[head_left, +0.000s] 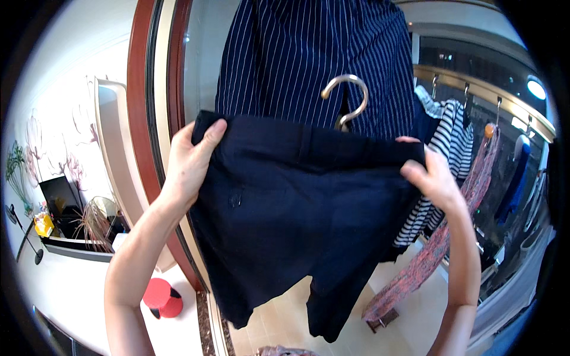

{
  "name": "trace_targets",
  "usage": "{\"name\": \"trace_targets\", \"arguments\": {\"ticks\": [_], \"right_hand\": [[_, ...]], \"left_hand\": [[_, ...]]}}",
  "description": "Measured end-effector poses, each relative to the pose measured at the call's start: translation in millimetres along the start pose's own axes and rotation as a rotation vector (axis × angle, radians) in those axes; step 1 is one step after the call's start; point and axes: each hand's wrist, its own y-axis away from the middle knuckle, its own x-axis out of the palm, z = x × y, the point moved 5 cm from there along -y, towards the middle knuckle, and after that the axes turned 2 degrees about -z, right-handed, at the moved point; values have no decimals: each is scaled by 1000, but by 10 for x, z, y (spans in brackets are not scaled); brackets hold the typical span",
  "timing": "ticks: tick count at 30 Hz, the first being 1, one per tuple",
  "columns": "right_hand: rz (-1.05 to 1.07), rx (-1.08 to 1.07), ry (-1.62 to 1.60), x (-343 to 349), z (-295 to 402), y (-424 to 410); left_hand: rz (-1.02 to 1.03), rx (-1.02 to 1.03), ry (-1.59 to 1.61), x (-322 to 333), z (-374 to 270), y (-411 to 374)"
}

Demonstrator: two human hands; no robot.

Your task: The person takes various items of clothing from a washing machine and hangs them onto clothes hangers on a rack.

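Dark navy trousers (pixel 289 213) hang spread between my two hands, with the legs dangling down. My left hand (pixel 191 160) grips the waistband at its left end, thumb on top. At the right end, my right hand (pixel 432 178) pinches the same waistband. The metal hook of a hanger (pixel 365 95) rises just behind the waistband; the rest of the hanger is hidden by the trousers. Behind and above hangs a navy garment with white pinstripes (pixel 303 58), partly covered by the trousers.
A rail (pixel 481 82) at the right carries a black-and-white striped top (pixel 461 133), a pink patterned garment (pixel 427 253) and a blue garment (pixel 514 187). A brown door frame (pixel 144 89) stands at the left. Beyond it sit a red stool (pixel 158 293) and a television (pixel 60 196).
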Motion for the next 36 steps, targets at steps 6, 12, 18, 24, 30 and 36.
{"name": "trace_targets", "arguments": {"ticks": [6,12,18,24,30,36], "right_hand": [[-328,-275,86,-138,217,-39],[-643,-192,168,-721,-19,-373],[-788,-142,301,-1137,191,-818],[-838,-70,325,-1604,138,-1296],[-825,88,164,-1972,-14,-1694],[-821,89,60,-2094,-158,-2214]], "left_hand": [[102,-144,192,39,-151,-130],[242,9,120,-130,-296,-290],[45,256,103,49,-419,-195],[-32,456,87,232,-681,-417],[100,186,207,80,-574,-649],[90,254,179,-99,-957,-953]]}}
